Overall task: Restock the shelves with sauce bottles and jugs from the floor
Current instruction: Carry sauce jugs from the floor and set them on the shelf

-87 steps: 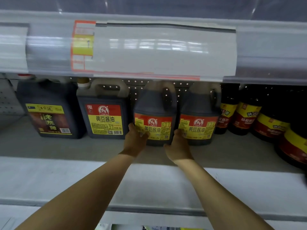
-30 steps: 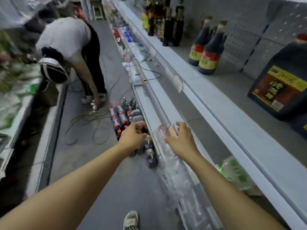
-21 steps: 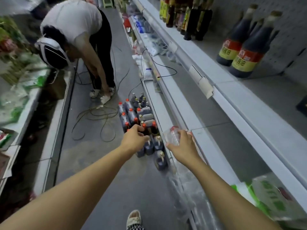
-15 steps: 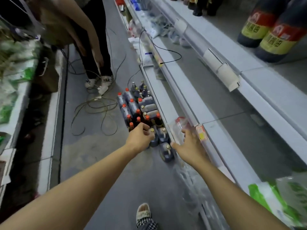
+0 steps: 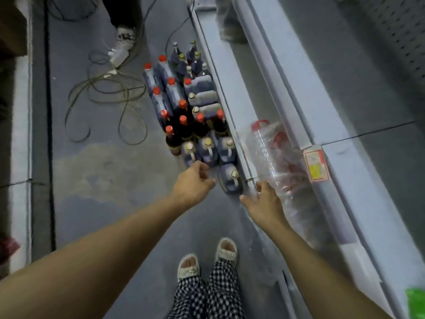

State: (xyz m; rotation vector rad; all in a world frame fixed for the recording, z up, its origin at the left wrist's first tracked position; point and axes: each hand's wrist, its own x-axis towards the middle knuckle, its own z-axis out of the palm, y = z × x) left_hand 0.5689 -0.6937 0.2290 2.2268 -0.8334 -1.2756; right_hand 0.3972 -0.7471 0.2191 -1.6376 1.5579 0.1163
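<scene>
A cluster of dark sauce bottles [image 5: 181, 122] with red caps and dark jugs [image 5: 207, 148] with pale caps stands on the grey floor beside the shelf base. The nearest jug [image 5: 231, 179] stands alone at the front of the cluster. My left hand [image 5: 194, 183] hovers just left of that jug, fingers loosely curled and holding nothing. My right hand [image 5: 263, 202] is spread just right of it, near the shelf's bottom rail, also holding nothing.
Grey shelves [image 5: 345, 157] run along the right with a red and yellow price tag [image 5: 316, 165] and clear plastic wrap [image 5: 274, 155] over the lower edge. Loose cables [image 5: 108, 100] lie on the floor at left. Another person's shoe [image 5: 124, 38] is at the top. My feet [image 5: 207, 259] are below.
My view has swung from the shelf down the aisle to the floor. Both hands have left the shelved jugs and come down to the front jug of the floor cluster.
</scene>
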